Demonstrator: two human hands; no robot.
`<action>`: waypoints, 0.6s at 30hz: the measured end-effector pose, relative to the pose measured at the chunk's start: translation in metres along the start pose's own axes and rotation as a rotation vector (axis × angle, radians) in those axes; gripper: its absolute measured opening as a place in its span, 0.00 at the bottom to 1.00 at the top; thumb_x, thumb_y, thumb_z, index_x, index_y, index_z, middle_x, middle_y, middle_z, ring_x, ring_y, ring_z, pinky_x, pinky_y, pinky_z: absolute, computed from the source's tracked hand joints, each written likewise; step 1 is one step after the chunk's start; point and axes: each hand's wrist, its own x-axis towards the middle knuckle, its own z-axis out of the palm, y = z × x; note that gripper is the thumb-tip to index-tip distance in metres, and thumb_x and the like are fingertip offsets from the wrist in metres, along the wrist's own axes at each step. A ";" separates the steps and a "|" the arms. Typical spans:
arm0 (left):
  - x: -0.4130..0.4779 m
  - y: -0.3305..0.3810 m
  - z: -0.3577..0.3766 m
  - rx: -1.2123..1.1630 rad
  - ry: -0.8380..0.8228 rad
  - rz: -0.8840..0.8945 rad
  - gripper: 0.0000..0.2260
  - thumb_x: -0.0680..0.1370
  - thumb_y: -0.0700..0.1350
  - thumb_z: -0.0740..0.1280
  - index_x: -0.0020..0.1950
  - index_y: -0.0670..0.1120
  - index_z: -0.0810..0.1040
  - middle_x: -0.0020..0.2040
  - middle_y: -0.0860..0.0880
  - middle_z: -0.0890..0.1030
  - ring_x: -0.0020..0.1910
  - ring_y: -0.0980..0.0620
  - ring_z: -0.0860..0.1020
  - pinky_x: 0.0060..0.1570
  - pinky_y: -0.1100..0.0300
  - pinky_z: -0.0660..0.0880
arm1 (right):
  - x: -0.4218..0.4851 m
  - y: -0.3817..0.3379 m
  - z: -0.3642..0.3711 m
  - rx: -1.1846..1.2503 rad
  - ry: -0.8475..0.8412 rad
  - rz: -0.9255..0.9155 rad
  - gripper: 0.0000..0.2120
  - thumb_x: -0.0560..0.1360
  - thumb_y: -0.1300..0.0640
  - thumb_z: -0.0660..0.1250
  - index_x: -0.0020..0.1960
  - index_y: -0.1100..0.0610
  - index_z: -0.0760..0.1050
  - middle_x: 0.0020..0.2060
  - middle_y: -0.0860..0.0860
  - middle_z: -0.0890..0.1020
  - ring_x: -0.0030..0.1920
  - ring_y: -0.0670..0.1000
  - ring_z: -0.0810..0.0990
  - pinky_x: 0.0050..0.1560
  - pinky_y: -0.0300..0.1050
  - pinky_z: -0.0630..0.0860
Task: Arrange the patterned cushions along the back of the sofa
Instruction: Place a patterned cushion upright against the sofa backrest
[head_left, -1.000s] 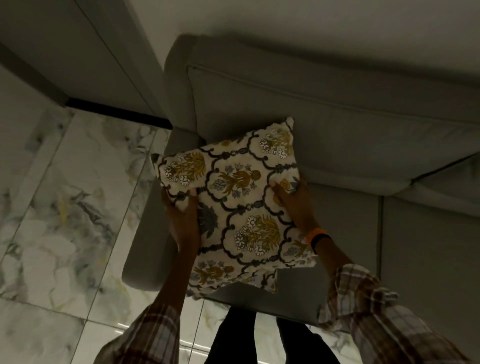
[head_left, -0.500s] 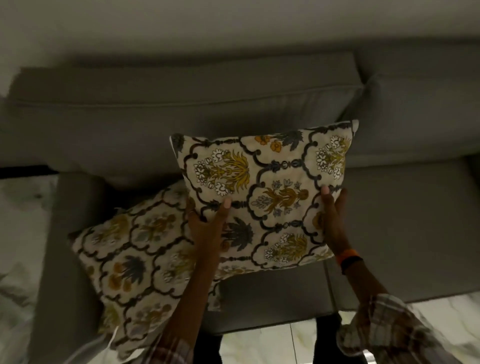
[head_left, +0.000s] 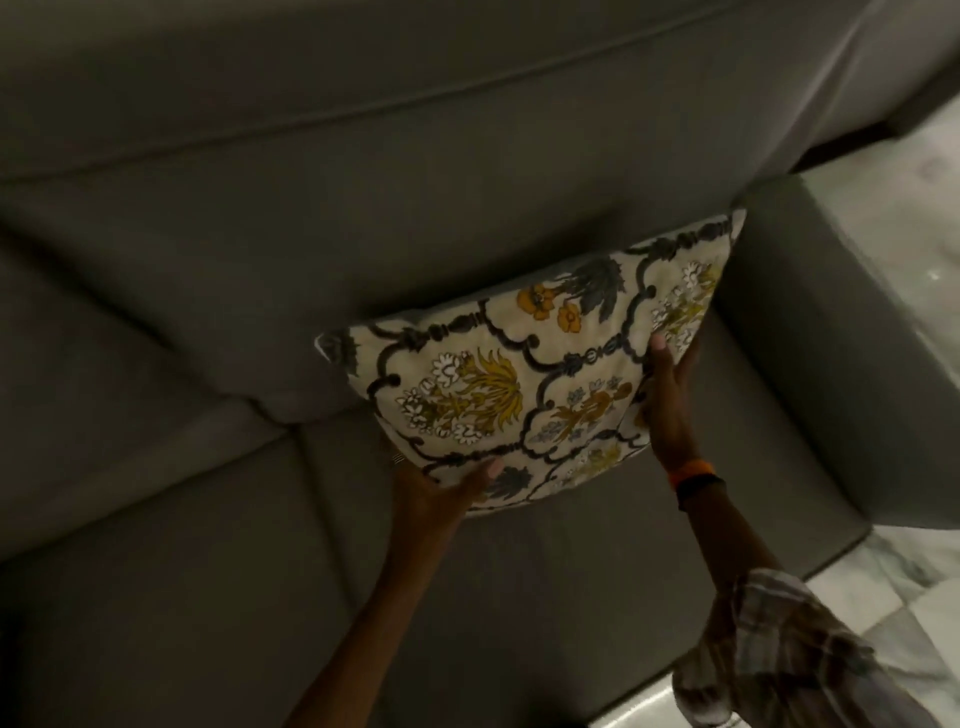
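A cream cushion with dark lattice lines and yellow and orange flowers leans against the grey sofa back, near the right armrest. My left hand grips its lower left edge. My right hand, with an orange and black wristband, grips its right side. The cushion's top edge touches the back cushion; its lower edge sits just above the seat. Only this one patterned cushion is in view.
The sofa's right armrest stands just right of the cushion. Marble floor tiles show at the right and bottom right. The seat stretches to the left of the cushion, with a seam between seat cushions.
I have carried the cushion from the sofa's left end to its right end and pressed it against the back. The second patterned cushion seen earlier has dropped out of view.
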 end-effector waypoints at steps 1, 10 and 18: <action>0.012 0.000 0.034 -0.007 -0.030 0.026 0.40 0.63 0.56 0.82 0.68 0.76 0.65 0.68 0.70 0.74 0.73 0.60 0.72 0.74 0.52 0.71 | 0.026 -0.001 -0.024 0.015 0.025 0.001 0.35 0.87 0.47 0.58 0.87 0.52 0.42 0.85 0.57 0.61 0.82 0.60 0.67 0.81 0.68 0.68; 0.093 -0.008 0.232 0.095 -0.056 0.121 0.46 0.66 0.47 0.82 0.78 0.43 0.62 0.75 0.45 0.72 0.74 0.50 0.72 0.73 0.44 0.72 | 0.191 -0.002 -0.151 0.015 0.079 -0.158 0.30 0.88 0.49 0.50 0.86 0.54 0.44 0.73 0.39 0.67 0.71 0.36 0.72 0.73 0.33 0.71; 0.131 -0.042 0.256 0.193 -0.025 0.084 0.53 0.66 0.46 0.83 0.81 0.42 0.53 0.78 0.42 0.65 0.76 0.48 0.66 0.67 0.75 0.69 | 0.215 0.053 -0.141 -0.049 0.198 -0.089 0.27 0.91 0.50 0.49 0.87 0.56 0.49 0.85 0.55 0.61 0.84 0.56 0.64 0.85 0.61 0.62</action>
